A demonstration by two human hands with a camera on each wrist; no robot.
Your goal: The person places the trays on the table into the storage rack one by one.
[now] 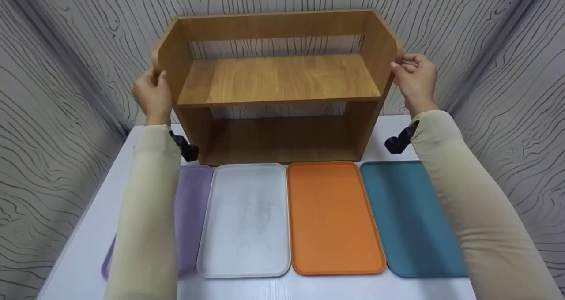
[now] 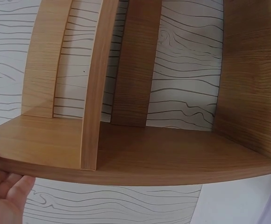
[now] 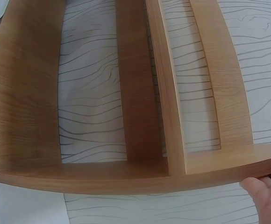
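A two-tier wooden shelf (image 1: pixel 282 77) stands upright at the back of the white table, its boards bare. My left hand (image 1: pixel 154 95) pinches the front edge of its left side panel (image 1: pixel 174 61), thumb on the inner face. On the opposite side, my right hand (image 1: pixel 415 79) grips the edge of the right side panel (image 1: pixel 382 53) between thumb and fingers. The left wrist view shows the left fingers (image 2: pixel 21 189) curled under the panel's edge. In the right wrist view the right thumb and fingers (image 3: pixel 261 191) hold the other panel's rim.
In front of the shelf lie a purple tray (image 1: pixel 192 220), a white tray (image 1: pixel 245 220), an orange tray (image 1: pixel 333 220) and a teal tray (image 1: pixel 415 220), side by side. My forearms cover parts of the outer two. Patterned walls (image 1: pixel 48 88) enclose the table behind and at both sides.
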